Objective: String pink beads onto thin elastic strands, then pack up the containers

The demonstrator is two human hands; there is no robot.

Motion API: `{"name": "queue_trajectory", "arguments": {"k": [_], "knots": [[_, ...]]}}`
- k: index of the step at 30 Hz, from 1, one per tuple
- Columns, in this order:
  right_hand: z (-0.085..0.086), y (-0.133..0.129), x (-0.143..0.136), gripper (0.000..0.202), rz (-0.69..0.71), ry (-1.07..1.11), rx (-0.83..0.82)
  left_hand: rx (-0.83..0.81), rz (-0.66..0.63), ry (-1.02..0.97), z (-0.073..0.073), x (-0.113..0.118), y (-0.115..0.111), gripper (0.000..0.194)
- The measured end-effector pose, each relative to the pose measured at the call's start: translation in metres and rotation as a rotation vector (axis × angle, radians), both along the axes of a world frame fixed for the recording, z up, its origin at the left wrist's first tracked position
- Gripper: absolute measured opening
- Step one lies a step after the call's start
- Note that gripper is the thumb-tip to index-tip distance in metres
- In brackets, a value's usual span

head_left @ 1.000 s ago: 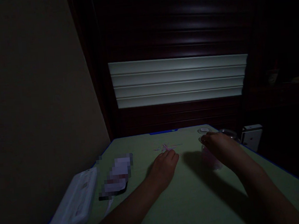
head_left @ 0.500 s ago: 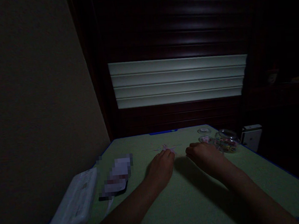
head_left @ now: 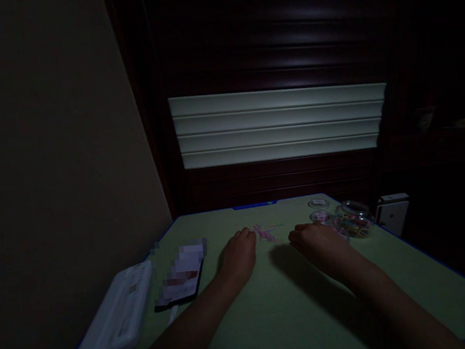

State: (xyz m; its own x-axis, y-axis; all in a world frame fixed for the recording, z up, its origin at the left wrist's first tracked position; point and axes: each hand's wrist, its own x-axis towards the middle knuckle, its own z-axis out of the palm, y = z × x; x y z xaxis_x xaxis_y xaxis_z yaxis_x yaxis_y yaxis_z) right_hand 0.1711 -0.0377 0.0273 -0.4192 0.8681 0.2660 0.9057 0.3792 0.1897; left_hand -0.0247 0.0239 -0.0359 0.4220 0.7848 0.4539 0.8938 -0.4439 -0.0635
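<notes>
Tabletop (head_left: 293, 310): pink strands (head_left: 265, 233) by left hand (head_left: 239, 254), jar (head_left: 354, 219) beyond right hand (head_left: 318, 243); fingers (head_left: 298, 235) curled, grip unclear.

The pile (head_left: 265, 233) lies on the table (head_left: 269, 318) (jar (head_left: 354, 222) rightward).

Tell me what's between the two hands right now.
In the head view, a loose cluster of thin pink pieces lies on the green tabletop between the left hand and right hand, nearer the left.

Thin pink strands (head_left: 266, 234), loosely heaped, on green tabletop (head_left: 277, 317)
</notes>
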Motion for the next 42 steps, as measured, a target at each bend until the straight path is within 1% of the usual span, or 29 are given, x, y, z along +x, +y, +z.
{"name": "queue_trajectory", "arguments": {"k": [7, 12, 16, 22, 26, 33, 42], "knots": [[0.000, -0.001, 0.001, 0.023, 0.003, -0.001, 0.009, -0.038, -0.018, -0.031, 0.000, 0.003, 0.001, 0.024], [-0.001, 0.000, 0.001, 0.023, 0.004, -0.003, 0.010, -0.025, -0.026, -0.046, -0.001, 0.007, 0.000, 0.019], [0.001, 0.000, 0.000, 0.022, -0.002, 0.000, 0.007, -0.012, -0.044, -0.073, -0.002, 0.007, 0.001, 0.020], [0.002, -0.001, 0.000, 0.021, 0.000, 0.007, 0.012, -0.001, -0.001, -0.156, -0.005, 0.008, 0.008, 0.022], [0.002, -0.001, -0.001, 0.021, 0.004, 0.004, 0.012, -0.018, 0.000, -0.135, -0.004, 0.010, 0.010, 0.020], [0.000, 0.000, 0.000, 0.024, 0.003, 0.004, 0.032, -0.065, 0.045, -0.152, -0.002, 0.012, 0.013, 0.020], [0.003, -0.002, -0.001, 0.024, 0.002, 0.002, 0.026, -0.060, 0.052, -0.134, -0.003, 0.013, 0.013, 0.023]]}}
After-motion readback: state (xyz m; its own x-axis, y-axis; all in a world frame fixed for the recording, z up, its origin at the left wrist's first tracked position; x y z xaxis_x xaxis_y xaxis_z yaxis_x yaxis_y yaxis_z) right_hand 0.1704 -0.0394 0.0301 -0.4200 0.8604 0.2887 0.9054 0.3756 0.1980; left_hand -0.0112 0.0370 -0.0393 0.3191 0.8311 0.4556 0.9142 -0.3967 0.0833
